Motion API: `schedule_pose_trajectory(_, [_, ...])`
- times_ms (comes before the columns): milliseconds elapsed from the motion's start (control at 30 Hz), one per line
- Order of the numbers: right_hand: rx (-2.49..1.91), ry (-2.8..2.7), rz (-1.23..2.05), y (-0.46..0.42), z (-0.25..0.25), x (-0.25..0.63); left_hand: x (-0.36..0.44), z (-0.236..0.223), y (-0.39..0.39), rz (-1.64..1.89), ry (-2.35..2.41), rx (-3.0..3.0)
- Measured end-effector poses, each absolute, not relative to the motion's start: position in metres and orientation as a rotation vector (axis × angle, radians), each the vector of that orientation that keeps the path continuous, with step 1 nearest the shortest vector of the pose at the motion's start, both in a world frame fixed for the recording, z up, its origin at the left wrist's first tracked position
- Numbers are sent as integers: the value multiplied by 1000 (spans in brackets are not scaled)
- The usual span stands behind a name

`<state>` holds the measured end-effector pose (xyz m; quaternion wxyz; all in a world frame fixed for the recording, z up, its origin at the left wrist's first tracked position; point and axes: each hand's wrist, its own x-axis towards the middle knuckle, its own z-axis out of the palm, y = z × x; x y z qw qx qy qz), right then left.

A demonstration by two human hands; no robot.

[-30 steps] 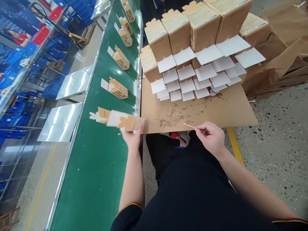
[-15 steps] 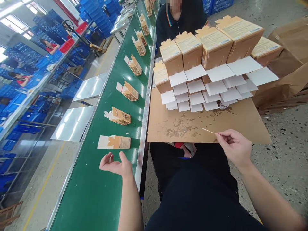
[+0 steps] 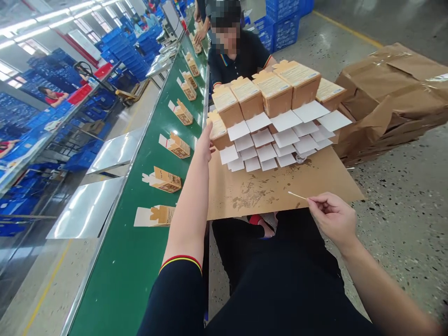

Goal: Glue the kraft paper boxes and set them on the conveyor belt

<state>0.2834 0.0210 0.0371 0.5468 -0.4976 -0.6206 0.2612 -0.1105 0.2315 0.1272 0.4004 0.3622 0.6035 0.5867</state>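
My left hand (image 3: 205,142) stretches forward with fingers out, touching the nearest brown carton (image 3: 217,131) at the left end of a stack of cartons (image 3: 273,93) with white flaps hanging open. My right hand (image 3: 331,217) pinches a thin wooden stick (image 3: 297,195) over the stained cardboard sheet (image 3: 273,186). A carton (image 3: 156,216) lies flat on the green conveyor belt (image 3: 140,261) near my left arm.
More open cartons (image 3: 164,179) lie in a line along the belt. A person in a dark shirt (image 3: 241,56) sits behind the stack. Brown paper-wrapped bundles (image 3: 388,98) lie at the right on the speckled floor. Blue crates fill the left.
My left hand laid a carton on the belt, let go, then reached forward to the stack's left end. My right hand kept the stick in much the same place.
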Motion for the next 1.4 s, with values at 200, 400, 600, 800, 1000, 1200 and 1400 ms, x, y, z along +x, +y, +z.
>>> schedule_pose_trajectory(200, [-1260,-1534,332,53,48,317,-117,137,219,1407,1633,687])
schedule_pose_trajectory(400, [-1583,-1859,287,138,63,324,-129,124,123,1771,1202,687])
schedule_pose_trajectory(600, [-1710,-2212,314,179,57,304,-92,63,35,1609,1207,611])
schedule_pose_trajectory(800, [-1546,-1998,326,174,46,320,-67,22,17,1570,1418,733])
schedule_pose_trajectory(1000, [-1175,-1813,536,83,31,262,-63,10,23,1521,1529,796])
schedule_pose_trajectory(1200, [-1023,-1901,749,36,-9,179,-63,14,22,1485,1558,821])
schedule_pose_trajectory(1400, [-988,-1991,727,32,-24,171,-56,16,19,1477,1559,859])
